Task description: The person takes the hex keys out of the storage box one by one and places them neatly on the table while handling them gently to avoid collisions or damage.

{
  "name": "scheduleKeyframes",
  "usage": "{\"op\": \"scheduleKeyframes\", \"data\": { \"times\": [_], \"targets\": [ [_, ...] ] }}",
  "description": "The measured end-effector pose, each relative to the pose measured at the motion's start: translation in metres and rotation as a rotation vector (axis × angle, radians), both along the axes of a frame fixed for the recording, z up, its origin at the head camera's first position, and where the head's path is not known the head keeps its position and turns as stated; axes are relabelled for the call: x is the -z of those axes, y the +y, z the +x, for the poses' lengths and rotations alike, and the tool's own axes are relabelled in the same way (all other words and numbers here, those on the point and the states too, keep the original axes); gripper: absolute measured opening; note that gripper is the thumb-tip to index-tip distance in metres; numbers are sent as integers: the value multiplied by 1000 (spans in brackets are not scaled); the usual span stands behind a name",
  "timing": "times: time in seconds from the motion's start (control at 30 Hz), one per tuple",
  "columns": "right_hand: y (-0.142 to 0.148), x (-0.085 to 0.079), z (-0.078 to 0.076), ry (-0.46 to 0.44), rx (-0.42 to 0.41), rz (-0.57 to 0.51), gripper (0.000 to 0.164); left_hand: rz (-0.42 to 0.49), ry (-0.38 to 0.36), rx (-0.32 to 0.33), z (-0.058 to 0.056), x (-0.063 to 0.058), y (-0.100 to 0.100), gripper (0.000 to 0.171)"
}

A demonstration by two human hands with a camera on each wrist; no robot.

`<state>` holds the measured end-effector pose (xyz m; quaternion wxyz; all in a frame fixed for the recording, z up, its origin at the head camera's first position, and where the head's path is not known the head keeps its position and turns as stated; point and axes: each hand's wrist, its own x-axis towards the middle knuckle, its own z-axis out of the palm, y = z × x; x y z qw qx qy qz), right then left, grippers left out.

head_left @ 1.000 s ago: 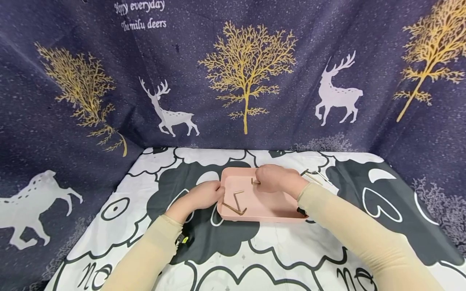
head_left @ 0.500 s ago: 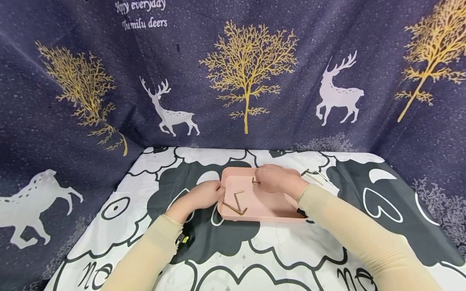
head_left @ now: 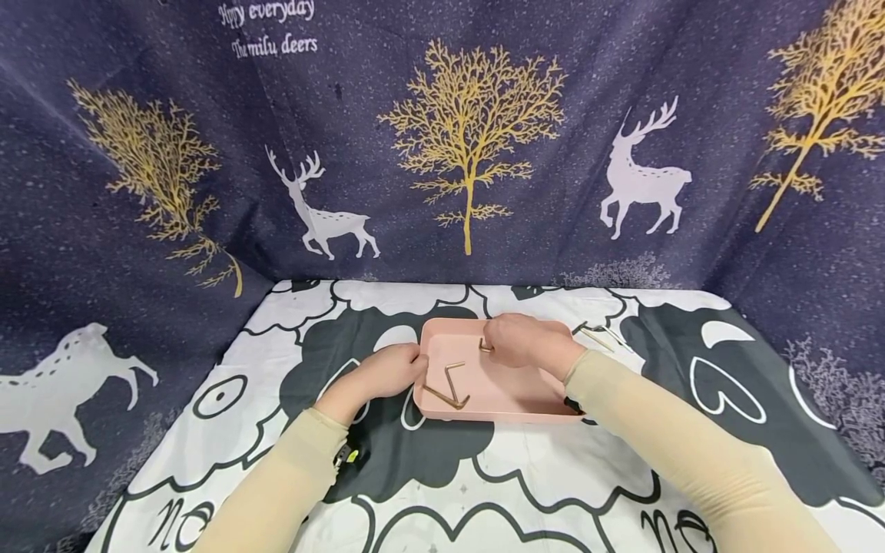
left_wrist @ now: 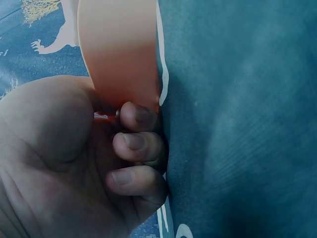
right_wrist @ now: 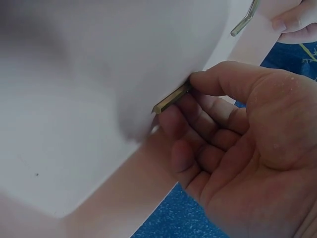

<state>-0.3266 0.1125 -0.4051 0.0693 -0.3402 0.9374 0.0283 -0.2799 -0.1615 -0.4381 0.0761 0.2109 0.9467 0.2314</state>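
1. Clad in cream sleeves (head_left: 276,476), extended from 7 and 5 o'clock over a black-and-white cloth (head_left: 442,461).
2. Topped, at the cloth's middle, with a shallow pink tray (head_left: 501,418), set with its long sides toward 12 and 6 o'clock.
3. Strewn inside, at the tray's 8 o'clock, with a nearer key (head_left: 440,396), L-shaped, its long arm aimed at 10 o'clock, and a farther key (head_left: 451,383), long arm aimed between 11 and 12.
4. Gripping the tray's end wall at 9 o'clock with the left hand (head_left: 390,370), with three fingers visibly curled side by side in the left wrist view.
5. Pinching the held key (right_wrist: 172,98), brass and six-sided, between thumb and curled fingers of the right hand (head_left: 518,340), inside the tray at 1 o'clock.
6. Pointing its free end to 8 o'clock in the right wrist view, with the long axis slanting up to 2. From the head, jutting a bend out at the hand's 9 o'clock, with one arm turned toward 12. Cannot tell whether touching the tray floor.
7. Scattered just beyond the tray's 2 o'clock corner with slim tools (head_left: 596,340).
8. Closed off at 12 o'clock by a dark backdrop (head_left: 415,46) printed with trees and deer.
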Motion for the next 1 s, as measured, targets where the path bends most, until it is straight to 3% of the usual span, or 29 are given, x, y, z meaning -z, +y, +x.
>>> {"op": "scheduleKeyframes", "data": {
  "times": [0.37,0.4,0.47,0.6,0.63,1.0],
  "targets": [
    [-1,6,-1,47,-42,-32,30,-9,6,-11,0,0,0,36],
    [3,20,-11,60,-69,-63,31,-12,6,-12,0,0,0,36],
    [4,21,-11,66,-91,-84,32,-13,8,-12,0,0,0,36],
    [4,21,-10,90,-116,-85,33,-15,10,-8,0,0,1,37],
    [-1,8,0,87,-99,-62,33,-15,11,-7,0,0,0,37],
    [-1,12,-1,113,-98,-54,36,-11,12,-3,1,-1,0,37]
  ]
}}
